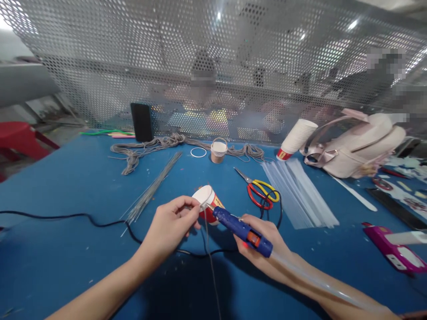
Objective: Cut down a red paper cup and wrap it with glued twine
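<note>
A red and white paper cup (218, 202) is tilted near the middle, its white end facing up and left. My left hand (176, 218) is closed at the cup's edge, thumb and forefinger pinched on a thin grey cord (211, 258). The cord hangs down from there towards me. Wrapped in my right hand (263, 235) is a blue hot glue gun (242, 229), with a clear glue stick (313, 278) coming out of its rear. Its nozzle tip is at the cup beside my left fingertips; whether it touches the cord I cannot tell.
Red-and-yellow-handled scissors (258, 189) lie beyond my right hand, near clear strips (296, 191). Wires (153, 186) lie at left. Behind stand a small corded bucket (219, 151), cord bundles (150, 146), a phone (142, 122), stacked cups (296, 138) and a bag (363, 142). A black cable (90, 218) crosses the table.
</note>
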Demonstrator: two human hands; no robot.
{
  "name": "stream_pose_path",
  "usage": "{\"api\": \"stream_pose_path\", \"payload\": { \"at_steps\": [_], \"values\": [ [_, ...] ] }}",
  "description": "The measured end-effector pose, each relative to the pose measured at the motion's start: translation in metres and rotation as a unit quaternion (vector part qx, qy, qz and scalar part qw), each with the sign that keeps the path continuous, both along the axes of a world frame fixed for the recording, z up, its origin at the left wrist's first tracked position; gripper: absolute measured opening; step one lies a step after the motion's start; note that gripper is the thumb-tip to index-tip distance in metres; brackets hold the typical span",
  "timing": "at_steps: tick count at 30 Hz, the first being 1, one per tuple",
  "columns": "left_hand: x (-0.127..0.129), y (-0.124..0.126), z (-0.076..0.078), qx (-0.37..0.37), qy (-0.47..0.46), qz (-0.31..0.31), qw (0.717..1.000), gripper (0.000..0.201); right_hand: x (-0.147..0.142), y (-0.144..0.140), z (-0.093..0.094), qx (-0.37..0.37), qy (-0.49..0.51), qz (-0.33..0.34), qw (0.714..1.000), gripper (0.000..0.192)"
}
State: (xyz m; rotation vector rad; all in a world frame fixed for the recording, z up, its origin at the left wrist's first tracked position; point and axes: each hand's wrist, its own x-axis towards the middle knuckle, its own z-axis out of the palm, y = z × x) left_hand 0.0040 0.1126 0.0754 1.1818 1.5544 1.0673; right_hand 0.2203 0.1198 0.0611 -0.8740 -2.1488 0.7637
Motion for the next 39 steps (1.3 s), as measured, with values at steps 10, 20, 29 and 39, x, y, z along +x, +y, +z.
{"api": "stream_pose_path", "payload": {
  "at_steps": [10,20,29,39],
  "values": [
    [0.0039,-0.0018,0.0014,-0.009,0.010,0.006,1.000,0.025,0.0023,-0.0016,-0.0015,0.006,-0.020,0.018,1.000,0.005],
    [0.0040,-0.0021,0.0018,0.009,0.005,0.003,1.000,0.025,0.0029,0.0008,-0.0002,0.045,-0.032,0.017,0.998,0.007],
    [0.0054,-0.0021,0.0035,0.014,0.009,0.008,1.000,0.024,0.0046,0.0012,-0.0017,0.069,-0.024,0.022,0.997,0.008],
    [0.0039,-0.0015,0.0033,0.009,0.010,0.004,1.000,0.022,0.0052,0.0015,-0.0013,0.085,-0.022,0.022,0.996,0.009]
  ]
}}
